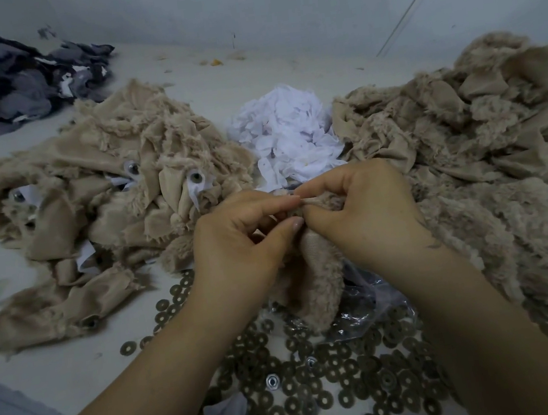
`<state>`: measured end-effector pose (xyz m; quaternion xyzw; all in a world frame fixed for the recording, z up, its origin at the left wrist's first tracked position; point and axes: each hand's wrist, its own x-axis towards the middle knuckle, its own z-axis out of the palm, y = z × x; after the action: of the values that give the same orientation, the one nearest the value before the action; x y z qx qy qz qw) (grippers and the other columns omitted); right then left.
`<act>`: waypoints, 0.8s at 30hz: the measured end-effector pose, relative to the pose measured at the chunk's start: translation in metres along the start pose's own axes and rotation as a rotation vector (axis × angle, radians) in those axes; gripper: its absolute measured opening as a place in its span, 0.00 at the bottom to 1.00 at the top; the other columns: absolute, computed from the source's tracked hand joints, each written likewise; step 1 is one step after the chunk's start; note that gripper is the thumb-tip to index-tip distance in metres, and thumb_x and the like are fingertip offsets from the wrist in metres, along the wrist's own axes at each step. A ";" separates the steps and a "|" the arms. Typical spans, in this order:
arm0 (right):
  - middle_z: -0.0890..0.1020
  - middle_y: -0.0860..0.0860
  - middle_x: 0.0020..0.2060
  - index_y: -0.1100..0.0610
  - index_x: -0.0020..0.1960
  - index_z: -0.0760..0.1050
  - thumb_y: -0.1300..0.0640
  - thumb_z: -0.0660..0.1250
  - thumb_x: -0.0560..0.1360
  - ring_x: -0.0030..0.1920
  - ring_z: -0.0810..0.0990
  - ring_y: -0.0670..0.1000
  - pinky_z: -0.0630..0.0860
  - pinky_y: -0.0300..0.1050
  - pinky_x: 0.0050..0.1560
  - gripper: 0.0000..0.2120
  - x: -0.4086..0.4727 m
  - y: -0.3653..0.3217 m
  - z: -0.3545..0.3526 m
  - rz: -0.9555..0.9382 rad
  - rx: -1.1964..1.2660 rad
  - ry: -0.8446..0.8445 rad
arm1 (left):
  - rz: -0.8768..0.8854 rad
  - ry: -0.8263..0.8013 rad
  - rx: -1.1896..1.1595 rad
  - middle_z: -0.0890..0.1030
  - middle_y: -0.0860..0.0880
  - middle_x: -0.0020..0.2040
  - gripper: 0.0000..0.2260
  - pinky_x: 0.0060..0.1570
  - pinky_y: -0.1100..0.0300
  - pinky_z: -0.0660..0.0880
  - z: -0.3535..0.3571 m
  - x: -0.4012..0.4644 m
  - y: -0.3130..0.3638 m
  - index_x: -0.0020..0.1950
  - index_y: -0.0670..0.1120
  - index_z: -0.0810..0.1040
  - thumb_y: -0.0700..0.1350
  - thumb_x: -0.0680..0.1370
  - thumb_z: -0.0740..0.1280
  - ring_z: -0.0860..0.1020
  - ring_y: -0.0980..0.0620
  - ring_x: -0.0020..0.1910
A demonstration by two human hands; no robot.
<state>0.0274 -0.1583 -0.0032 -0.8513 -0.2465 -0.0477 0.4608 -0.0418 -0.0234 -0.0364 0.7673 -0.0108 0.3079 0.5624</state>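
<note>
The person is holding a beige plush piece [313, 288] in the middle of the table [60, 364], just above the surface, and its lower end is hanging down. The left hand [235, 243] is pinching the upper edge between thumb and forefinger. The right hand [359, 210] is gripping the same edge from the other side with curled fingers, probably to keep one small spot tight for the work. What is between the fingertips I cannot tell.

At 6 o'clock, dark washers [322, 391] are lying spread beside a clear plastic bag [363, 303], near for easy picking. At 10 o'clock a plush heap [107, 179] is showing fitted toy eyes [195, 177], so I think it is the finished one. At 3 o'clock another plush heap [488, 163] seems to be waiting. White scraps [288, 136] are lying at 12 o'clock, and grey cloth [1, 78] far at 11 o'clock.
</note>
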 end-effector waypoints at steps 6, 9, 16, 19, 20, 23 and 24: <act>0.82 0.41 0.27 0.49 0.42 0.85 0.60 0.74 0.73 0.26 0.78 0.38 0.71 0.30 0.28 0.06 0.001 0.006 0.000 0.060 0.169 -0.015 | 0.003 0.001 -0.022 0.81 0.50 0.44 0.14 0.32 0.59 0.80 0.001 0.000 0.001 0.49 0.52 0.84 0.34 0.72 0.74 0.81 0.51 0.33; 0.85 0.44 0.32 0.49 0.44 0.86 0.59 0.72 0.76 0.32 0.81 0.39 0.77 0.35 0.35 0.07 0.001 0.005 0.002 0.089 0.231 -0.033 | 0.049 -0.005 -0.021 0.81 0.50 0.43 0.13 0.31 0.62 0.79 0.001 0.002 0.003 0.50 0.50 0.84 0.34 0.72 0.74 0.81 0.53 0.31; 0.87 0.49 0.43 0.51 0.44 0.85 0.60 0.68 0.79 0.49 0.85 0.45 0.81 0.45 0.55 0.10 -0.003 0.001 0.009 0.166 0.419 -0.107 | 0.063 -0.017 0.058 0.81 0.50 0.42 0.08 0.37 0.62 0.80 -0.001 0.009 0.000 0.50 0.46 0.85 0.37 0.73 0.74 0.82 0.54 0.38; 0.87 0.50 0.46 0.55 0.48 0.85 0.62 0.67 0.80 0.51 0.85 0.45 0.80 0.41 0.54 0.09 -0.004 0.001 0.012 0.189 0.488 -0.089 | 0.091 -0.010 0.111 0.81 0.52 0.41 0.08 0.40 0.66 0.78 -0.001 0.012 0.000 0.50 0.46 0.85 0.37 0.72 0.75 0.81 0.57 0.41; 0.87 0.50 0.47 0.55 0.48 0.85 0.62 0.66 0.80 0.51 0.85 0.45 0.80 0.40 0.54 0.09 -0.004 0.002 0.012 0.184 0.489 -0.088 | 0.092 -0.011 0.118 0.81 0.52 0.41 0.08 0.41 0.67 0.78 -0.001 0.012 0.000 0.50 0.46 0.85 0.37 0.72 0.75 0.81 0.57 0.41; 0.87 0.49 0.47 0.52 0.46 0.85 0.63 0.66 0.80 0.51 0.85 0.42 0.80 0.35 0.50 0.11 -0.004 0.002 0.013 0.171 0.541 -0.103 | 0.095 -0.015 0.117 0.82 0.51 0.41 0.08 0.43 0.68 0.76 -0.002 0.014 0.000 0.50 0.44 0.86 0.37 0.72 0.75 0.81 0.57 0.42; 0.87 0.48 0.47 0.51 0.46 0.85 0.63 0.66 0.80 0.51 0.85 0.43 0.80 0.36 0.51 0.12 -0.004 0.002 0.013 0.169 0.560 -0.106 | 0.095 -0.014 0.106 0.82 0.50 0.42 0.08 0.43 0.68 0.76 -0.003 0.015 0.000 0.50 0.44 0.85 0.37 0.72 0.75 0.81 0.57 0.42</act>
<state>0.0232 -0.1506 -0.0132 -0.7098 -0.2020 0.1050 0.6666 -0.0311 -0.0161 -0.0291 0.7968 -0.0346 0.3289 0.5057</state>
